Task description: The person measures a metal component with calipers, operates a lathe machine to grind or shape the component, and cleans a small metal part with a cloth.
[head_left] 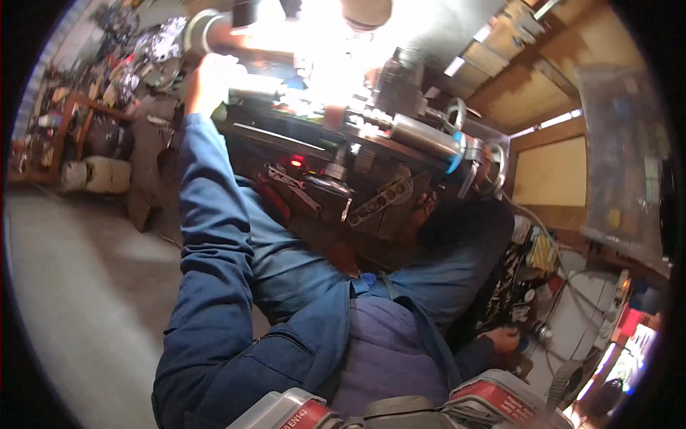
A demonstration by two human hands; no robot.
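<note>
My left arm, in a blue sleeve, reaches up to the headstock end of a metal lathe (286, 125). There my left hand (212, 82) rests at a round metal part (204, 32); glare washes out its fingers, so I cannot tell whether it grips anything. Low on the right, my right hand (502, 339) has curled fingers beside a dark object, too unclear to name. To the right on the lathe sits the cylindrical tailstock (425, 138) with a blue ring (455, 154). A carriage handwheel (330, 186) faces my lap.
Wrenches (293, 184) lie below the lathe bed, near my knees. Clutter (136, 75) fills the far left, beside a wooden frame (68, 136). Wooden panels (550, 171) stand on the right; a cable (543, 222) runs down there. Respirator filters (500, 397) show at the lower edge.
</note>
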